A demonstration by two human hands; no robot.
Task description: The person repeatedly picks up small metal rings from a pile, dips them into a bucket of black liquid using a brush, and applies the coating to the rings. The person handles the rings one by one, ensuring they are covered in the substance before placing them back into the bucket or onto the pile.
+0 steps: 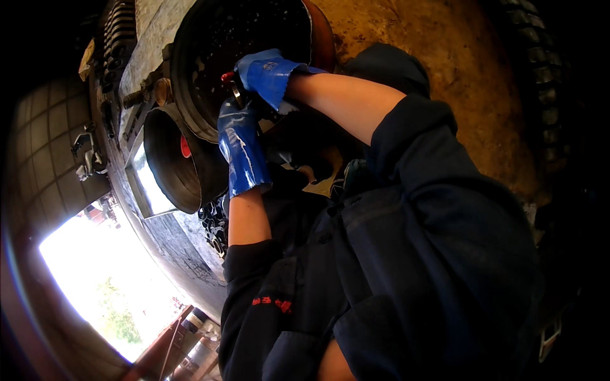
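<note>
The dark, round drum (pixel 322 38) is open, its blackish inside specked with pale spots and its outer wall reddish-brown on the right. Both hands, in blue gloves, are in front of the drum's mouth, toward its lower edge. The left hand (pixel 240 141) points up along that edge, its fingers closed together at the top, pinching a small metal piece (pixel 237 96) that stands out above them, in front of the drum's inside. The right hand (pixel 264 71) reaches across the drum's opening from the right, bent at the wrist; its fingertips are hidden, so I cannot tell whether they pinch anything. A small red piece (pixel 227 76) shows just beside it, also before the drum's inside; whether it joins the metal piece is unclear.

Just left of and below the drum lies a smaller dark open vessel (pixel 168 181) with a red patch inside. Small black parts (pixel 215 225) are below the drum, and a stained orange-brown floor (pixel 480 95) spreads to its right.
</note>
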